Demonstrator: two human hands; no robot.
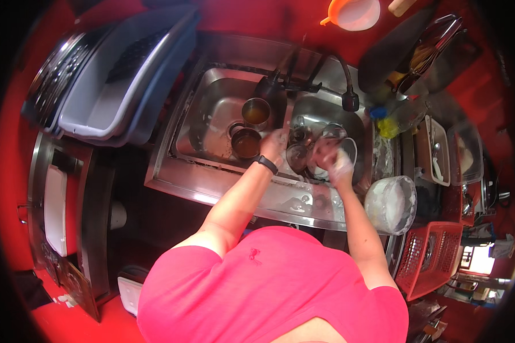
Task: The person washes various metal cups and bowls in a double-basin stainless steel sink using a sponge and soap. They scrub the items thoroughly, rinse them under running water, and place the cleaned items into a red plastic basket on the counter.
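Observation:
My left hand (274,145), blurred by motion, is over the divider of a double stainless steel sink, with a dark band on the wrist. Close to its left, in the left basin (210,105), are two round metal vessels: a lower one (246,143) with brownish liquid and an upper one (256,112) with amber liquid. My right hand (340,165), wet and foamy, is over the right basin (360,124) at a pale round-rimmed dish (354,150). Blur hides its grip. Glass-like vessels (297,157) lie beside it.
Black faucet parts (268,88) and a spray head (350,101) overhang the basins. A foamy clear tub (390,206) stands at the sink's right edge, near a bottle (386,124) of yellow liquid. Stacked plastic tubs (111,94) stand left; a red basket (431,259) sits right.

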